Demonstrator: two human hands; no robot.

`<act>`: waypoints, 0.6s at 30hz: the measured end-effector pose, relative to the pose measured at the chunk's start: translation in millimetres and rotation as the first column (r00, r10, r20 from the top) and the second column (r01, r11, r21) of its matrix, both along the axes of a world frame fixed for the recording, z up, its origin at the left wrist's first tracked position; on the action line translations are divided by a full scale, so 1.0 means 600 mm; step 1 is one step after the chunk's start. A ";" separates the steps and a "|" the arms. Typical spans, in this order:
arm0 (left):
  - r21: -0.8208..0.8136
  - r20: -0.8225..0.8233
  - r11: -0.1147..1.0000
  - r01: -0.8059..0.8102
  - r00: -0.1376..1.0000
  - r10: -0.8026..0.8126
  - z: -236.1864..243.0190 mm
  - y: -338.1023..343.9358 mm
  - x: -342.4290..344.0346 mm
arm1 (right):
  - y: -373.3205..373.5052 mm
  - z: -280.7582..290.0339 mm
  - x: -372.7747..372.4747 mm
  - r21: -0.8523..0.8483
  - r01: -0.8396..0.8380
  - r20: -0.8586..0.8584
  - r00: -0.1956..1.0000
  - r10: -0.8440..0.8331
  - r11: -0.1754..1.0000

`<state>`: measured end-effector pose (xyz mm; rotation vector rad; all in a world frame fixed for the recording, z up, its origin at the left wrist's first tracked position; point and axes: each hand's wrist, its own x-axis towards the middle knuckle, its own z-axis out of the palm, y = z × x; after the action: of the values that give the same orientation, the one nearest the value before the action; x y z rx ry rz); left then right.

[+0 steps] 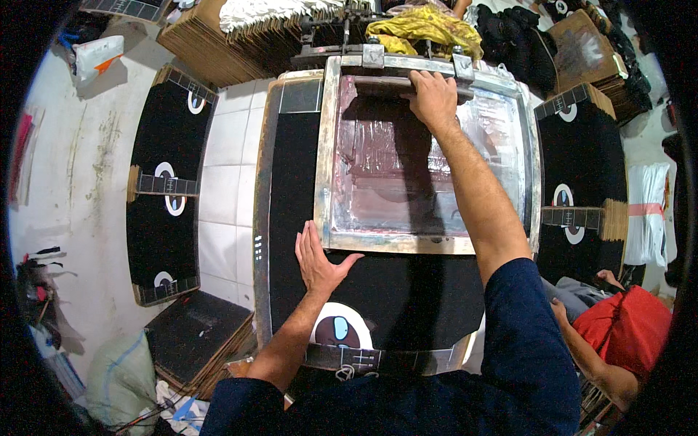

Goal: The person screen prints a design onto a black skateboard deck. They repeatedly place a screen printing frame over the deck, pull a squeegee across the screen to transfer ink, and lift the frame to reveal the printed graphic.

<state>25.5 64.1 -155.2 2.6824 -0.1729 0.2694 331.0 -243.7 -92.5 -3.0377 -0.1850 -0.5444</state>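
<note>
A screen-printing frame [407, 243] lies flat over black fabric [407, 291] stretched on a board. My right hand [434, 99] is closed around a squeegee [379, 88] at the far end of the mesh [378, 174], which is smeared with dark reddish ink. Only the squeegee's ends show past my fingers. At the near left corner of the frame rests my left hand [320, 263], flat and with thumb and fingers spread; it holds nothing. Close to my left wrist, a printed round white, brown and blue motif [345, 328] shows on the fabric.
Metal clamps [373, 56] hold the frame's far edge. Boards with black printed fabric stand left [153, 225] and right [582, 160]. A yellow cloth [425, 29] lies behind. Another person in red [618, 327] sits at the lower right. Stacked boards [196, 334] stand lower left.
</note>
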 end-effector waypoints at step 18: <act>0.046 -0.046 0.999 0.009 0.999 -0.007 0.004 -0.004 0.002 | 0.011 0.020 0.002 -0.015 0.031 -0.059 0.998 -0.032 0.999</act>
<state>26.6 61.5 -152.9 2.7299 -0.1783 0.2035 332.1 -237.0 -80.6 -3.0702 -0.1394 -0.4558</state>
